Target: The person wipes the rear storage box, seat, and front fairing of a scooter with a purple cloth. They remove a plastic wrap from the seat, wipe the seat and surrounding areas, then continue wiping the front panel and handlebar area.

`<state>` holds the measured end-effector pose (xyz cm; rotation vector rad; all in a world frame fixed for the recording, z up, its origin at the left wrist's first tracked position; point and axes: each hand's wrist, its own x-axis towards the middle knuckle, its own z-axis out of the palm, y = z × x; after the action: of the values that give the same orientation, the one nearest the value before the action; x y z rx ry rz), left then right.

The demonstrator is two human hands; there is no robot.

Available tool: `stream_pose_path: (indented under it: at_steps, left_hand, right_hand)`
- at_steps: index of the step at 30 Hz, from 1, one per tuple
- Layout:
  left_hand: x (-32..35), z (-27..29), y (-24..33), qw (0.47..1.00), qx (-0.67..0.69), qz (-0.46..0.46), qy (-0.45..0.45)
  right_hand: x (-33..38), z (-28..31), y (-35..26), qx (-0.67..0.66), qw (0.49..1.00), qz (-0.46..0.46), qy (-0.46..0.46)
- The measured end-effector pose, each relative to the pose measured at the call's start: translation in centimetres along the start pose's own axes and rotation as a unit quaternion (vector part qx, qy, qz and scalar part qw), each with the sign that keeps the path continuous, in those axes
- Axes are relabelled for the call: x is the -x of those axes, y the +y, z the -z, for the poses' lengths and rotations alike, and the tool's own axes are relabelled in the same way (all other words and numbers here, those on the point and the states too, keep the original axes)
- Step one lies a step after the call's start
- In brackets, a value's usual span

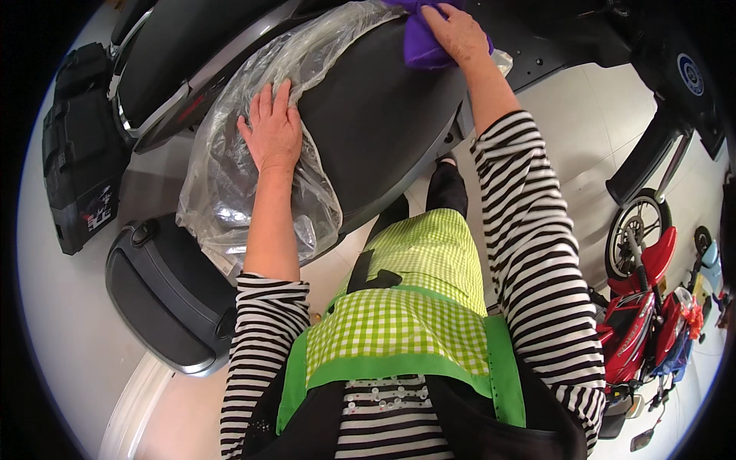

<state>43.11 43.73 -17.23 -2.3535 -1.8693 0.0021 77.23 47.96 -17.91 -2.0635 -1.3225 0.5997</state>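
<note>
In front of me is the long black seat (376, 115) of a scooter or motorbike. Crumpled clear plastic film (222, 176) lies along its left side and rear end. My left hand (274, 129) rests on this film with its fingers spread, holding nothing. Toward the far end of the seat, my right hand (456, 34) is on a purple cloth (426, 42), its fingers curled over it and pressing it against the seat. Part of the cloth is hidden under that hand.
A black top box (172, 295) stands behind the seat at the left. Beside it is another dark motorbike (176, 61) with a black case (80, 153). Red small bikes (636, 322) stand on the pale tiled floor (598, 115) at right, near a black front fork and body (652, 153).
</note>
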Motion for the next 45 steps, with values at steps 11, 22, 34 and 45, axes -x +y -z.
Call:
stream_pose_path:
  at_steps: [11, 22, 34, 45]
  left_hand:
    - [-0.7, -0.8, 0.2, 1.0, -0.022, 0.004, 0.003]
    - [-0.1, 0.9, 0.4, 0.989, 0.131, -0.053, 0.044]
    - [12.9, 6.0, 1.3, 0.951, -0.009, -0.308, -0.024]
    - [13.8, 6.4, -2.8, 0.947, -0.007, -0.317, -0.056]
  right_hand:
    - [9.3, -5.1, 6.1, -0.146, 0.946, -0.215, 0.193]
    - [31.6, -11.5, -1.5, -0.068, 0.991, 0.085, 0.079]
    - [18.2, -10.0, 2.9, -0.117, 0.942, 0.0, 0.316]
    - [36.8, -20.3, 0.8, -0.139, 0.972, -0.115, 0.149]
